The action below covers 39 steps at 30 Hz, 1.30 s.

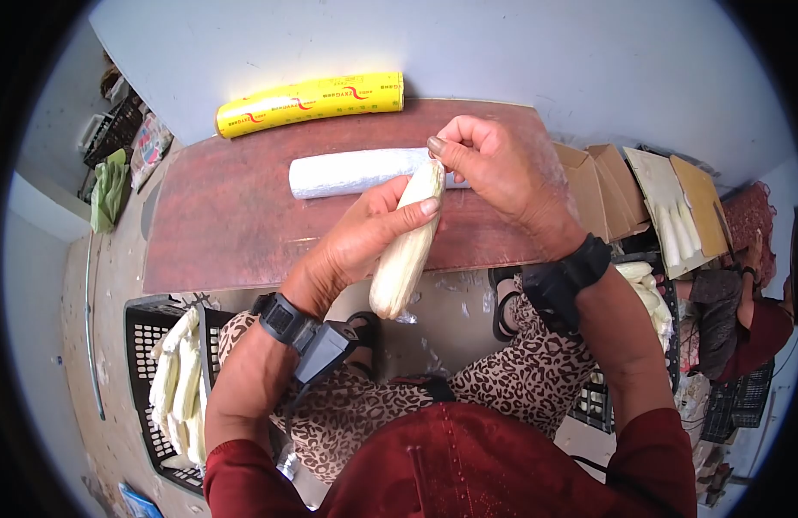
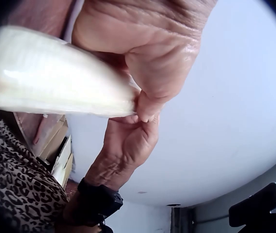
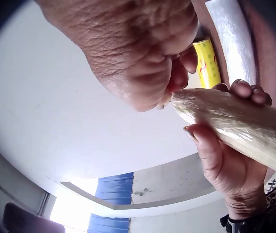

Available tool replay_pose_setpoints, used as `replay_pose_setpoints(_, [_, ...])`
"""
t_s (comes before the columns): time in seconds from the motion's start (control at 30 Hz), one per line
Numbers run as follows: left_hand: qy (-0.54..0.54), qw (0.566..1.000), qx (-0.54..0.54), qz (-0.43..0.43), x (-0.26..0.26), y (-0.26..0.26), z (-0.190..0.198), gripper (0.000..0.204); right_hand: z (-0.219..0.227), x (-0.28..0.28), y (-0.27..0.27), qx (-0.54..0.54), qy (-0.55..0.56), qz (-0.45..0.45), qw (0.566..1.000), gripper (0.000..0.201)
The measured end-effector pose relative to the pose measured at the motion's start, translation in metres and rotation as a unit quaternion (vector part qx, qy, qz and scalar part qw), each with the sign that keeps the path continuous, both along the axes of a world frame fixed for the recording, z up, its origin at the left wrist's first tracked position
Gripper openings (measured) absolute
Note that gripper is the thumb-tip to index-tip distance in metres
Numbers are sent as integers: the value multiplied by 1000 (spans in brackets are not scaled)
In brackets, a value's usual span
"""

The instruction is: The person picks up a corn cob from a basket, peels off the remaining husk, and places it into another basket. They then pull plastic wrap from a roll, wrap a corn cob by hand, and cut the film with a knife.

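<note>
While left fingers (image 1: 412,217) grip and right fingers (image 1: 458,156) pinch corn (image 1: 404,266), both partly block the white roll (image 1: 347,173).

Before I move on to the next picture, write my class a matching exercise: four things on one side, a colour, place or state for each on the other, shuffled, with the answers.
Things
1. printed roll
2. plain roll
3. left hand
4. right hand

Descriptions
A. curled round a pale corn cob
B. yellow, at the far edge of the table
C. fingertips at the upper end of the corn cob
D. whitish, lying on the table

Right pairs: 1-B, 2-D, 3-A, 4-C
</note>
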<state>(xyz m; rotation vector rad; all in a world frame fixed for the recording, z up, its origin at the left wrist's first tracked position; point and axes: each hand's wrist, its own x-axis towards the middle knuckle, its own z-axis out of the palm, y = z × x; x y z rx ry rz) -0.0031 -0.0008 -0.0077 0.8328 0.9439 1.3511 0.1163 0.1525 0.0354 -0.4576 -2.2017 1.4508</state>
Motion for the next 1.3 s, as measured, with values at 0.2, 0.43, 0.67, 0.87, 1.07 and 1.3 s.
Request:
replay_pose_setpoints(0.2, [75, 997, -20, 23, 2, -3, 1, 36, 2, 2, -2, -4, -71, 27, 997, 19])
replay_pose_setpoints(0.43, [126, 991, -39, 21, 3, -4, 1, 36, 9, 6, -6, -52, -114, 60, 990, 18])
replay_pose_setpoints(0.67, [159, 985, -54, 27, 5, -4, 0, 35, 3, 8, -3, -92, -82, 73, 990, 19])
replay_pose_setpoints(0.87, [184, 981, -57, 25, 6, -4, 1, 36, -3, 8, 1, -80, -83, 67, 991, 19])
replay_pose_setpoints(1.07, [204, 977, -35, 48, 4, -5, 6, 36, 0, 6, -3, -61, -57, 92, 992, 19])
replay_pose_setpoints(1.3, [261, 963, -17, 65, 2, -8, 10, 39, -14, 4, -7, -269, -55, 98, 957, 18])
